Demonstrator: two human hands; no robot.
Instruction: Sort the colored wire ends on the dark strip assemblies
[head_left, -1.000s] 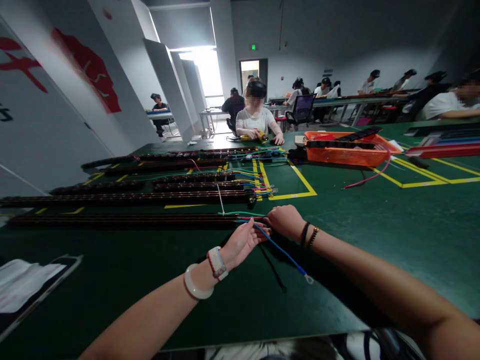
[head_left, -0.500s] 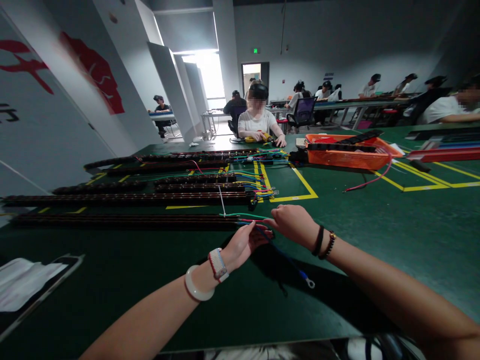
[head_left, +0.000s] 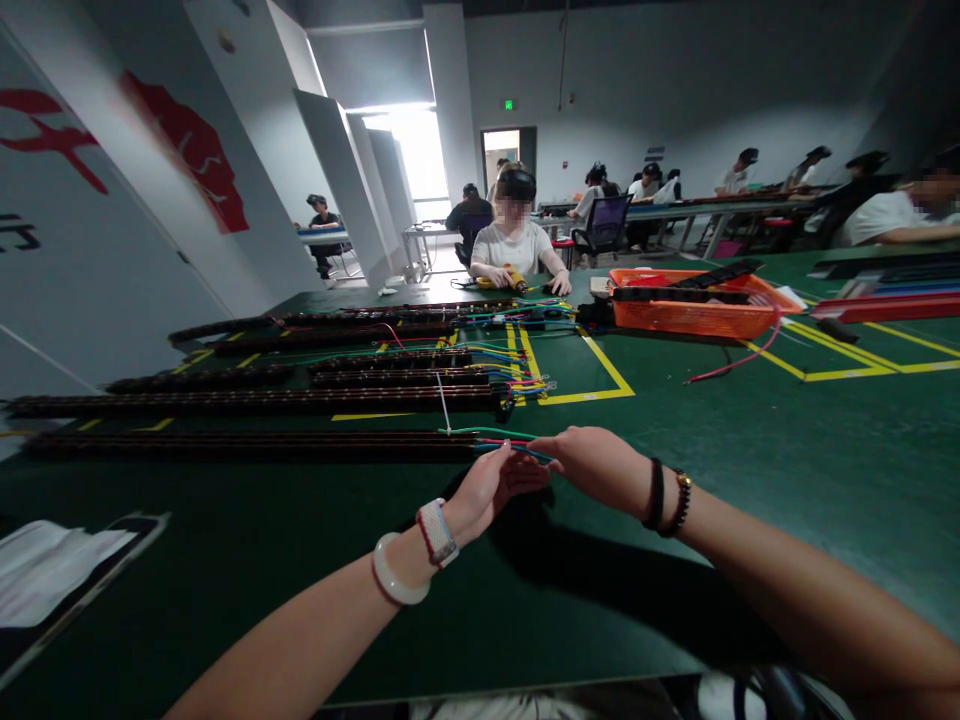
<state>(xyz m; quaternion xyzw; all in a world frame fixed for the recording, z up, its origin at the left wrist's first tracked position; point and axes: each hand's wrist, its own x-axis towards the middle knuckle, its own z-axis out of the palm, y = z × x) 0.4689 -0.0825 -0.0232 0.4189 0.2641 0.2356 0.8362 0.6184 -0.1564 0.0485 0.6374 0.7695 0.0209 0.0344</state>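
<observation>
A long black cable bundle [head_left: 247, 446] lies across the near part of the table. From its right end come a green wire [head_left: 495, 432], a red wire [head_left: 493, 441] and a blue wire [head_left: 534, 453]. My left hand [head_left: 487, 490] pinches the wires just past that end, thumb on top and fingers beneath. Close on its right, my right hand [head_left: 600, 465] is closed round the same wires farther along; their tips are hidden behind it. A white cable tie [head_left: 444, 402] stands up from the bundle near its end.
More black cable bundles [head_left: 262, 402] with coloured wire ends lie behind, on the green table [head_left: 750, 480] marked with yellow tape. An orange basket [head_left: 690, 318] stands at back right. Across the table sits a person [head_left: 514, 240] with a yellow tool. White paper [head_left: 56, 565] is at left.
The blue wire, whose ring terminal hung down toward me, has been brought up in line with the other wires. My right hand has turned and shifted slightly right and down; my left hand stays.
</observation>
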